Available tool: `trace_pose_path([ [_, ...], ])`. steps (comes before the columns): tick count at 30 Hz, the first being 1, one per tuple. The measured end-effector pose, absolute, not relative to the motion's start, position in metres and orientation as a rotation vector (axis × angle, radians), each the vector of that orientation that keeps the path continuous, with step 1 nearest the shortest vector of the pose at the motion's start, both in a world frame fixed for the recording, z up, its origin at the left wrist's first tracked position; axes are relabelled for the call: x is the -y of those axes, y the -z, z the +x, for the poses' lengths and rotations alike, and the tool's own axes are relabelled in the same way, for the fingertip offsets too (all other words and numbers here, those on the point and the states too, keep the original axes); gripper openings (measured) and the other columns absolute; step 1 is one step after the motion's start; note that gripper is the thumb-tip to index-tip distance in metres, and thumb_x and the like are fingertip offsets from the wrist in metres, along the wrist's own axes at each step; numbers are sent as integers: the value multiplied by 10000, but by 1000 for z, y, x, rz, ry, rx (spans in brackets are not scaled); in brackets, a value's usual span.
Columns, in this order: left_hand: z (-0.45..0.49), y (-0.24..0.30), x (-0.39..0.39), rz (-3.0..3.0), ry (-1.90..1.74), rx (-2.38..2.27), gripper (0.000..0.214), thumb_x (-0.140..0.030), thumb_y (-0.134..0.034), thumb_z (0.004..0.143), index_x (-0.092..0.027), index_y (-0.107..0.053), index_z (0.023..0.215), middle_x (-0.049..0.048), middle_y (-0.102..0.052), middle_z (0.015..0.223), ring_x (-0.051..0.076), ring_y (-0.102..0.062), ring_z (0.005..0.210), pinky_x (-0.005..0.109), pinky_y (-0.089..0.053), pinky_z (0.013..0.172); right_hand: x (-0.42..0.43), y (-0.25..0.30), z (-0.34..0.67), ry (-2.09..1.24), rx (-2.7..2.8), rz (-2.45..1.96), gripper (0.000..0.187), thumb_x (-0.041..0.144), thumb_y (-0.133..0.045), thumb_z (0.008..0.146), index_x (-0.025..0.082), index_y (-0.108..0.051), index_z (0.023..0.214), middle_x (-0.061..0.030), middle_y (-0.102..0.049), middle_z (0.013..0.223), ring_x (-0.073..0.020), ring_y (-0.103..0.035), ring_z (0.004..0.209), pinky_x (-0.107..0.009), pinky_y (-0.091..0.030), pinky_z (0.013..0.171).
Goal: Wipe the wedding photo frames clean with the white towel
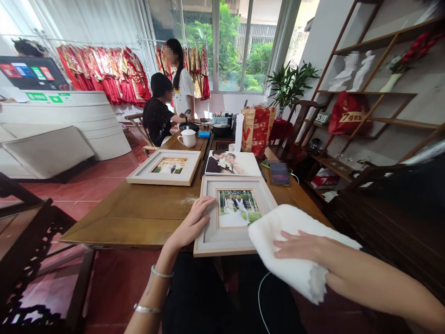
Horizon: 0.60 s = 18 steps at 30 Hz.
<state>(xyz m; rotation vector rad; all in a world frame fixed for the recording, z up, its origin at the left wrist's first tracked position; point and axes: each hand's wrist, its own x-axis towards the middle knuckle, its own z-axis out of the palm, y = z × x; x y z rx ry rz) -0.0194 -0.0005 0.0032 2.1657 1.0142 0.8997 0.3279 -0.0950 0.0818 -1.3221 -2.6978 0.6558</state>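
Right hand (301,247) palm down on a white cloth (290,220), fingers straight and together, pointing left; forearm comes in from the right; cannot tell whether the thumb pinches the cloth from below. Cloth lies over the right side of the near frame (225,253), its ragged end hanging off the near edge of the bench (132,218). Left hand (198,215) loose, not clenched, laid on the frame's left side, fingertips reaching the pale mat; two bracelets (162,273) on that wrist and forearm. Near frame lies face up at the bench's near edge, slightly overhanging; inside it, a photo (238,208) of a couple outdoors. Phone (280,173) near the right edge. Just behind the near frame, a large couple print (243,166). Second frame (158,182), also face up, by the left edge, holds a smaller wedding photo (169,165). Farther on: lidded white mug (188,138) near the left edge, contents hidden; blue box (204,134); dark bowl (221,130), contents unclear; red-and-tan paper bag (257,132) toward the right edge, upright, contents hidden. Behind those, a holder (219,120) with pens in it. Person in black (160,113) seated at the left edge, person in white (184,88) standing beyond. On the right-hand shelf (375,94), a pale vase (391,82) with red flowers.
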Motion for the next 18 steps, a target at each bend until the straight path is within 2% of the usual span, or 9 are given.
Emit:
trace_pose_path([
  [2,-19,-4,0,2209,-892,-1004,459,-134,-363,910,-199,-439,1359,92,-387,1442,244,-266,1369,469,-163,1172,83,-74,330,-484,2641,-1466,692,10,-416,727,339,-528,1325,50,-492,1406,-242,-401,1332,-440,-343,1106],
  [6,-18,-6,0,2268,-881,-995,444,-133,-379,905,-189,-474,1335,91,-393,1456,250,-263,1374,478,-159,1171,37,-62,312,-214,2583,-1562,762,-25,-404,624,218,-530,1336,-17,-499,1406,-241,-375,1349,-443,-309,1121],
  [9,-19,-6,0,2273,-878,-1000,444,-133,-396,900,-199,-479,1331,85,-398,1455,251,-267,1375,484,-169,1168,2,-59,290,-131,2516,-1611,738,-16,-417,631,160,-522,1340,-61,-486,1416,-265,-350,1361,-465,-283,1123],
  [14,-18,-5,0,2273,-893,-988,452,-131,-387,900,-198,-465,1340,89,-395,1457,249,-274,1372,484,-170,1168,-11,-54,257,-234,2548,-1617,774,-36,-399,614,168,-503,1353,-83,-424,1460,-322,-248,1399,-614,-177,1104],
  [18,-18,-4,0,2249,-903,-1004,469,-126,-384,891,-195,-451,1351,97,-394,1452,252,-276,1370,484,-175,1166,27,-62,242,-520,2712,-1281,863,-44,-387,552,213,-479,1371,-31,-404,1475,-249,-234,1412,-557,-134,1143],
])
